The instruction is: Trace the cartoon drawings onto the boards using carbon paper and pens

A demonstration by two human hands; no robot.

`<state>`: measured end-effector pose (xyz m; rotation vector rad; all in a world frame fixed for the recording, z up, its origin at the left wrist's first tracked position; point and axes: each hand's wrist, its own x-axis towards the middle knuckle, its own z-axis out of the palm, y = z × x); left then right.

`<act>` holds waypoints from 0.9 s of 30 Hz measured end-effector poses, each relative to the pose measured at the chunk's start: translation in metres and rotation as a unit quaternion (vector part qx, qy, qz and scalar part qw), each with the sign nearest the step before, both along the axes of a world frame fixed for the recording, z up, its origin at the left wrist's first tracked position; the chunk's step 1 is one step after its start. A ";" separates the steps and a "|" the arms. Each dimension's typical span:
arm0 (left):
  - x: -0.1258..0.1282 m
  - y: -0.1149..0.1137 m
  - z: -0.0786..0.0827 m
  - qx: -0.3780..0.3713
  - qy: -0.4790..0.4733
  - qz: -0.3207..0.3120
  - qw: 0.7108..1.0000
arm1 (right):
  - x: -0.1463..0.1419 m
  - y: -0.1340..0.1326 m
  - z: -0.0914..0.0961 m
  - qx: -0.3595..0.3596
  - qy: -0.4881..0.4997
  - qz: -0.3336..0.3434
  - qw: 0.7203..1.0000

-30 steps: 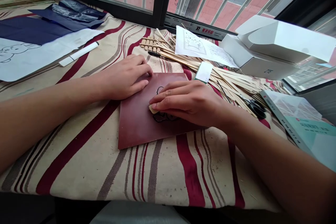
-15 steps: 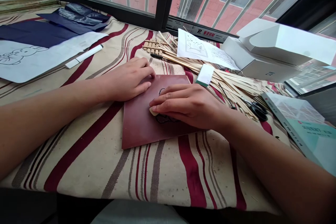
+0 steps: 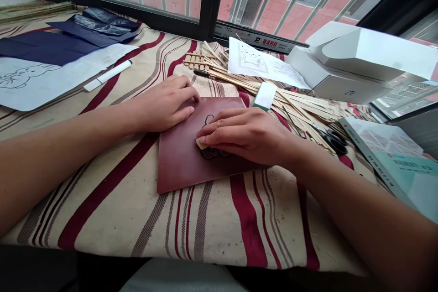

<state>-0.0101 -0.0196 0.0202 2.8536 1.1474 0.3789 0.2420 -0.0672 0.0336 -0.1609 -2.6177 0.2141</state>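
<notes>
A flat reddish-brown board (image 3: 181,157) lies on the striped tablecloth (image 3: 102,200), with a black line drawing (image 3: 212,154) on its surface, partly hidden by my right hand (image 3: 248,136). Those fingers press a small beige pad (image 3: 201,144) against the board over the drawing. My left hand (image 3: 164,105) rests flat on the board's upper left corner, holding nothing. The pad's material cannot be told from here.
Beyond the board lie a bundle of thin bamboo strips (image 3: 294,105), a sketched paper (image 3: 263,60), and scissors (image 3: 333,141). A white box (image 3: 356,61) and books (image 3: 386,159) stand right. Dark carbon paper (image 3: 44,43), a rabbit drawing (image 3: 23,77), and a white marker (image 3: 107,75) lie left.
The view has shifted slightly, and the board's near corner sits a little further right. Both hands remain on the board, with the right still pressing the pad over the drawing.
</notes>
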 end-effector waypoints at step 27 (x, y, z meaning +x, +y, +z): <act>0.001 -0.001 0.000 -0.004 -0.003 0.004 1.000 | 0.000 -0.003 0.002 0.030 -0.009 0.001 1.000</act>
